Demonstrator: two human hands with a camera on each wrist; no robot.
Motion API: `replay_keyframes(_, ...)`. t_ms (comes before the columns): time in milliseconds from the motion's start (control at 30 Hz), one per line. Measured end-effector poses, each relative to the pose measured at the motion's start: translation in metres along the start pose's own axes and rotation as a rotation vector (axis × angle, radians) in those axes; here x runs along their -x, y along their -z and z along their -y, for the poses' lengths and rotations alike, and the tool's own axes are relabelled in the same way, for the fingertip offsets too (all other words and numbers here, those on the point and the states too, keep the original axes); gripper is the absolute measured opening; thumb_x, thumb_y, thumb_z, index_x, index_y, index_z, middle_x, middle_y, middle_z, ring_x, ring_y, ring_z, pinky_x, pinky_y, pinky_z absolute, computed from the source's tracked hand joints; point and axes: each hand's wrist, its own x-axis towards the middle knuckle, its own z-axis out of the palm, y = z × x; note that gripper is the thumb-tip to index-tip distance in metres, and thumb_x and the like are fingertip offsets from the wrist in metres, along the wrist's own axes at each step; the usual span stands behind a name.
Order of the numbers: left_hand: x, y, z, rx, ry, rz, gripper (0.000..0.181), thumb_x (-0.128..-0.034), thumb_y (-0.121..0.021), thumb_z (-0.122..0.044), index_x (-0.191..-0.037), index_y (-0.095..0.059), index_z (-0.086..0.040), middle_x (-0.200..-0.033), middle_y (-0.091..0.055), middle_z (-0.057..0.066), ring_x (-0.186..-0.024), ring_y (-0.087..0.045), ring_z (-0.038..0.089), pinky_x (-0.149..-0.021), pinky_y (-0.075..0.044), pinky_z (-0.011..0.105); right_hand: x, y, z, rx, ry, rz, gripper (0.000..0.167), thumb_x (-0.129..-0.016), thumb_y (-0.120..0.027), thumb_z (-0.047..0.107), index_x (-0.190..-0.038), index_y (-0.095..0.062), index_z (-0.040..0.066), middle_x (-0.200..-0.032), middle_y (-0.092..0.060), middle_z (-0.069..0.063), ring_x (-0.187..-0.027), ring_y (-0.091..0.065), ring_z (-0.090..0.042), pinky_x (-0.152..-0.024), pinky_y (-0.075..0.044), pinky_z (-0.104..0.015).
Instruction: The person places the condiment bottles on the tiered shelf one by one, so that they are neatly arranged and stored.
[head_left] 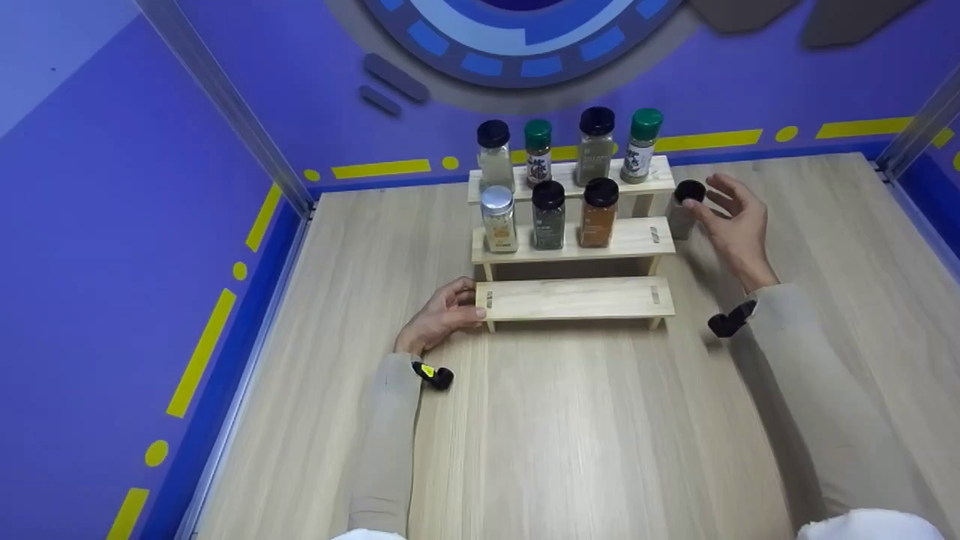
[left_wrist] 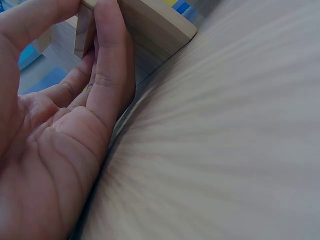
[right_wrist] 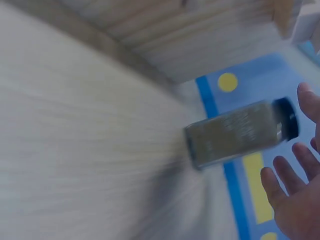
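A three-tier wooden rack [head_left: 577, 298] stands on the table. Its lowest shelf's left end is held by my left hand [head_left: 442, 315]; the left wrist view shows the thumb and fingers around the wooden end [left_wrist: 86, 30]. Right of the rack, a spice jar [right_wrist: 232, 134] with a black lid [head_left: 688, 190] and greyish-brown contents stands upright on the table. My right hand [head_left: 739, 229] is beside it, thumb and fingers spread about the lid. In the right wrist view these fingers [right_wrist: 286, 175] look apart from the jar.
On the top shelf stand a pale black-lidded jar [head_left: 495, 165], a green-capped jar [head_left: 538, 161], another black-lidded jar [head_left: 595, 154] and another green-capped jar [head_left: 639, 154]. The middle shelf bears a silver-lidded jar [head_left: 499, 225], a dark green jar [head_left: 549, 221] and an orange jar [head_left: 598, 221]. Blue walls [head_left: 420, 135] surround the table.
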Motion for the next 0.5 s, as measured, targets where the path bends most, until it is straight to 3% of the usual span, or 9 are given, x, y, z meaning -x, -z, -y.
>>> replay_keyframes(200, -0.001, 0.001, 0.002, -0.017, 0.004, 0.000, 0.046, -0.0911, -0.074, -0.003, -0.134, -0.056, -0.001, -0.126, -0.068, 0.011, -0.105, -0.070, 0.021, -0.086, -0.066, 0.032, 0.002, -0.004, -0.016, 0.027, -0.074, 0.046, 0.069, -0.096, -0.080, 0.013, -0.158, -0.050, 0.006, -0.160, -0.051, -0.020, -0.144, -0.054, -0.037, -0.109, -0.055, -0.020)
replay_keyframes(333, -0.001, 0.001, 0.002, -0.025, -0.004, 0.001, 0.046, -0.0909, -0.074, -0.004, -0.134, -0.056, -0.001, -0.127, -0.068, 0.012, -0.105, -0.070, 0.021, -0.087, -0.066, 0.032, 0.008, -0.009, -0.009, 0.050, -0.112, 0.069, 0.066, -0.097, -0.078, 0.008, -0.157, -0.050, 0.006, -0.159, -0.051, -0.023, -0.145, -0.053, -0.038, -0.111, -0.053, -0.021)
replay_keyframes(500, -0.001, 0.001, 0.002, -0.031, -0.015, 0.008, 0.047, -0.0915, -0.073, -0.003, -0.135, -0.056, 0.000, -0.126, -0.068, 0.012, -0.104, -0.071, 0.021, -0.086, -0.066, 0.033, 0.013, -0.013, 0.002, 0.024, -0.096, 0.087, 0.064, -0.096, -0.078, 0.003, -0.155, -0.052, 0.003, -0.155, -0.052, -0.028, -0.142, -0.057, -0.038, -0.112, -0.054, -0.023)
